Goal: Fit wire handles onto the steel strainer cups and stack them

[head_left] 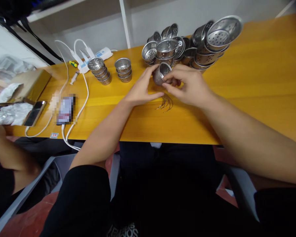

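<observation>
A small perforated metal cup (160,75) is tilted between my two hands above the yellow table (148,123). My left hand (144,86) holds it from the left, fingers behind it and thumb stretched out below. The fingers of my right hand (187,83) are bent at the cup's right rim, thumb and forefinger close together; whether they pinch anything small there is hidden. Several thin curved metal wires (165,103) lie on the table just below the cup. Behind my hands, more perforated cups (166,49) stand piled in a cluster.
Two short cup stacks (123,69) stand left of my hands, and a tall leaning stack (208,54) at the right back. Further left are a power strip (103,54), white cables, two phones (66,110) and a cardboard box (32,84). Another person's arm (12,154) is at far left.
</observation>
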The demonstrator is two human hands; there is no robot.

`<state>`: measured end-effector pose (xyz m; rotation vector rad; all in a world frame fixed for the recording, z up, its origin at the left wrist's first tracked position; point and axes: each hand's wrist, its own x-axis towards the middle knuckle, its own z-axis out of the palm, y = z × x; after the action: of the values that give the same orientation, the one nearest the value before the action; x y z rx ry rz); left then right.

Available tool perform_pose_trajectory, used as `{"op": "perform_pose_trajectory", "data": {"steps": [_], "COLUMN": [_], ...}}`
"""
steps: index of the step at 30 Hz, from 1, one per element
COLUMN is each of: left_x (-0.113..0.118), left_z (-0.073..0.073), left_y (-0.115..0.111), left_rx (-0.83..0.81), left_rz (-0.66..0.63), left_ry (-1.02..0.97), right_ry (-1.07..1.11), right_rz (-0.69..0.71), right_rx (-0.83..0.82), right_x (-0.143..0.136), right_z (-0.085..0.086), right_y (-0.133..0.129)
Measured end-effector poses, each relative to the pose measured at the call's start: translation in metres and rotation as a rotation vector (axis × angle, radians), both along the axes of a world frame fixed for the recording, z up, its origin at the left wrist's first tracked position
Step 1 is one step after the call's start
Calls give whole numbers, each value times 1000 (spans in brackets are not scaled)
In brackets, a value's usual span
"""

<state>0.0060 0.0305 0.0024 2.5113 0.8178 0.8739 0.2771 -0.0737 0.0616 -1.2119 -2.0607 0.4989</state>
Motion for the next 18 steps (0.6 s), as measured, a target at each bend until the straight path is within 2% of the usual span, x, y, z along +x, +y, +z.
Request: {"op": "perform_pose_trajectory", "data": {"steps": [5,10,14,18], "left_x": [8,4,0,-3], "left_z": [0,-3,-16,-27], "left_y": [-3,0,16,35], "left_rx": [-8,67,123,157], "left_rz": [18,14,-44,-87], "left_ry": [35,17,-10,-40], "right_ry": [60,45,69,149], "right_rz": [78,106,170,154], "right_rx": [20,63,92,146], "right_x": [-12,-9,-7,-4], "right_z": [-13,-15,-21,-30], "right_y": [-1,2,7,14]}}
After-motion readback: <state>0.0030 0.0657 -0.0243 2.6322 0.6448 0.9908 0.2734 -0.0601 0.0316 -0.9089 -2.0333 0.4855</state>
